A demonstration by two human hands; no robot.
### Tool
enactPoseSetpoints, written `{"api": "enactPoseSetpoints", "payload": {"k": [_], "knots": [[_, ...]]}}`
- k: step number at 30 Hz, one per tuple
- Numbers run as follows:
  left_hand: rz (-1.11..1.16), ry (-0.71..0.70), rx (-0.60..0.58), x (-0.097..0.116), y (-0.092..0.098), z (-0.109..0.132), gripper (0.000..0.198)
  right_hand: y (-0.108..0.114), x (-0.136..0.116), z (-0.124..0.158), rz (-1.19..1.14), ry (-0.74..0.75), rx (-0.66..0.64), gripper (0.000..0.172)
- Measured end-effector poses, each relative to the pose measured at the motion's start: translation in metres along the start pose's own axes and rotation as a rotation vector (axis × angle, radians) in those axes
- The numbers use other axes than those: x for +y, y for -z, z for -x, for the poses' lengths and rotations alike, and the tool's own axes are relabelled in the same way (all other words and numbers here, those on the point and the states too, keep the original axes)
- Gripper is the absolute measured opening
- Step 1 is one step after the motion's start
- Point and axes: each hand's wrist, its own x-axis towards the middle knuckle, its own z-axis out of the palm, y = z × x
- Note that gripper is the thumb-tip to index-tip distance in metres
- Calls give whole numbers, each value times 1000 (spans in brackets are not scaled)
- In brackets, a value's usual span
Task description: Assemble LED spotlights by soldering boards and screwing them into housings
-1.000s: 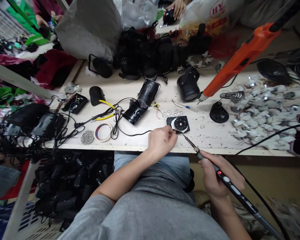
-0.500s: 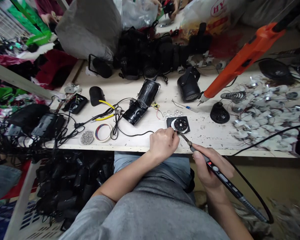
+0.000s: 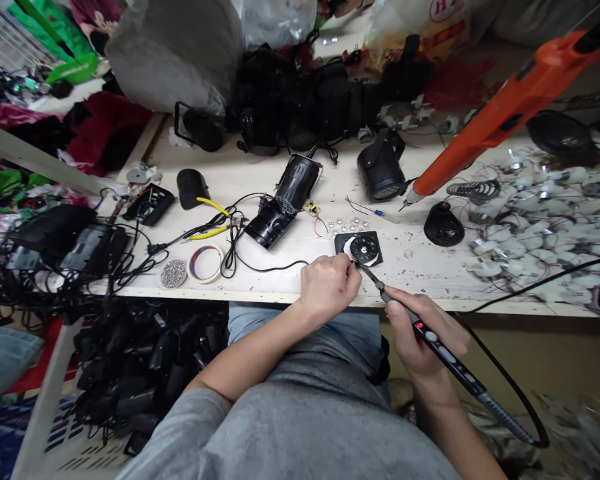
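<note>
My left hand [image 3: 329, 285] rests on the bench's front edge with its fingers pinched together at the near corner of a small black square plate carrying a round circuit board [image 3: 363, 248]. What the fingertips pinch is too small to make out. My right hand [image 3: 420, 333] is wrapped round a black pen-style soldering iron [image 3: 445, 360] with a red light. Its metal tip reaches up-left to the near edge of the round board, right beside my left fingertips.
An open black lamp housing [image 3: 284, 200], yellow-handled pliers [image 3: 213, 220], a tape ring [image 3: 206, 263] and a dish of screws [image 3: 173, 272] lie to the left. An orange power tool [image 3: 500, 110] hangs at the right above a heap of white parts [image 3: 535, 213]. Black lamps are piled at the back.
My right hand has moved up-left, bringing the iron's tip from the table edge to the round board. My left hand has shifted slightly towards the board.
</note>
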Motion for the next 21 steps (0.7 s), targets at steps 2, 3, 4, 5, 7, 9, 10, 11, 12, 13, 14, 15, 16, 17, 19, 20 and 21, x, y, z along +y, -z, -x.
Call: {"api": "enactPoseSetpoints", "payload": {"k": [2, 3, 4, 5, 7, 9, 10, 11, 12, 13, 14, 15, 16, 17, 19, 20, 21], "knots": [[10, 0, -2, 0, 1, 0, 24, 0, 1, 0, -7, 3, 7, 33], [16, -2, -2, 0, 1, 0, 23, -1, 1, 1, -8, 0, 1, 34], [21, -5, 1, 0, 1, 1, 23, 0, 2, 2, -5, -2, -5, 35], [25, -8, 7, 0, 1, 1, 22, 0, 2, 2, -4, 0, -7, 36], [29, -16, 23, -1, 1, 1, 21, 0, 3, 4, -1, -4, -8, 37], [31, -21, 34, -1, 0, 1, 21, 1, 3, 5, -2, -11, -6, 37], [31, -21, 34, -1, 0, 0, 21, 1, 3, 5, -1, -15, -6, 37], [32, -21, 33, -1, 0, 0, 21, 1, 2, 5, 0, -13, -4, 36], [32, -20, 29, -1, 0, 0, 21, 2, 2, 4, 5, -13, -6, 36], [31, -19, 26, 0, 1, 0, 21, 2, 1, 4, 9, -16, -10, 35], [30, -17, 23, 0, 1, 0, 21, 3, 0, 4, 11, -22, -13, 35], [29, -15, 21, 0, 1, 0, 21, 3, 0, 4, 11, -27, -11, 34], [28, -14, 19, 0, 1, 0, 21, 4, -1, 5, 8, -33, -6, 34], [28, -14, 17, 1, 2, 0, 21, 4, -1, 5, 4, -37, 1, 34], [27, -14, 18, 1, 1, 0, 22, 5, 0, 6, -7, -25, 35, 33], [27, -17, 20, 1, 1, 0, 21, 5, 0, 7, -9, -17, 48, 33], [28, -19, 26, 0, 0, 0, 21, 5, 0, 7, -11, -13, 59, 33]]}}
